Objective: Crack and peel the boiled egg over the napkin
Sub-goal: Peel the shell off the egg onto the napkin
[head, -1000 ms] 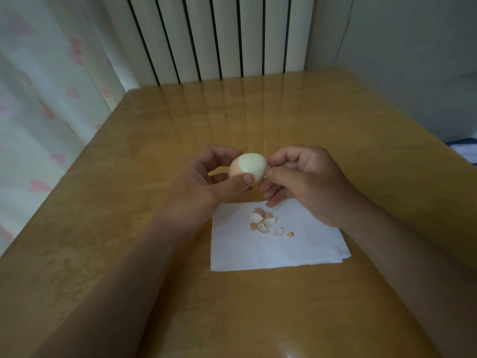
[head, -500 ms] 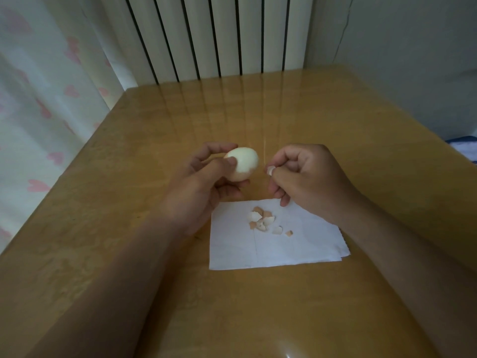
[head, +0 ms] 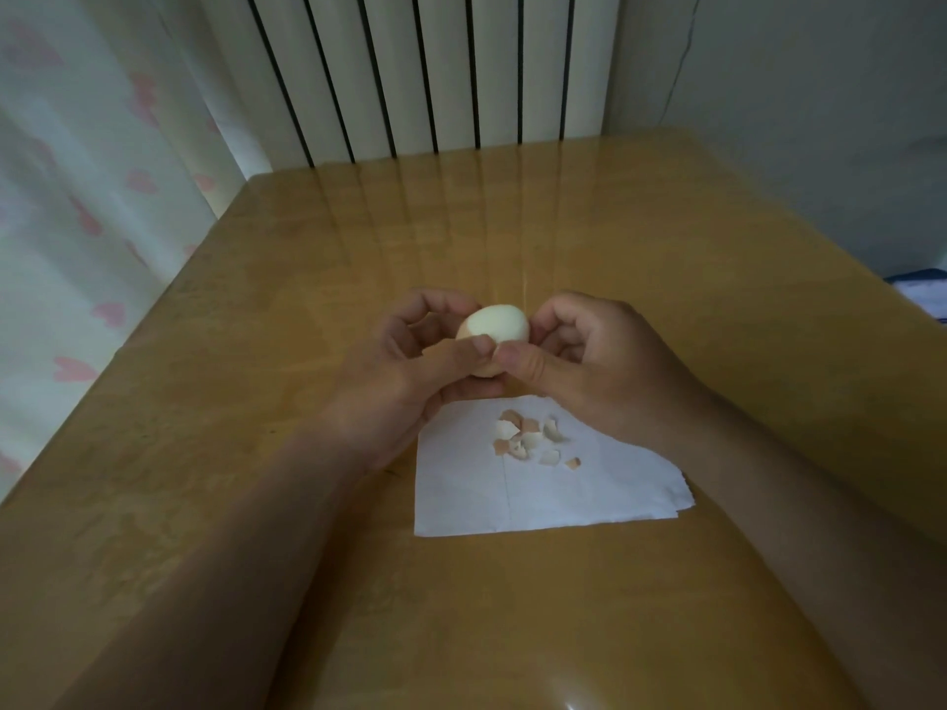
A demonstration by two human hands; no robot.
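Between the two hands, raised above the tabletop (head: 256, 402), sits the boiled egg (head: 496, 327), mostly bare and white with a strip of brown shell at its left end. The left hand (head: 410, 371) cups and grips it while the right hand (head: 594, 361) pinches at its near side, thumbs almost touching. Just below the hands, broken shell pieces (head: 528, 438) lie clustered on the white napkin (head: 563, 494).

**Two bare hands, two bare forearms, nothing worn**

Both arms come into view from the bottom edge, uncovered the whole way up, with no sleeve edge showing anywhere. The bare left hand (head: 405, 371) carries no ring, no watch and no glove. The bare right hand (head: 594, 361) is equally plain, its wrist uncovered. Short, trimmed nails show on both thumbs, unpainted as far as the dim light lets us see.
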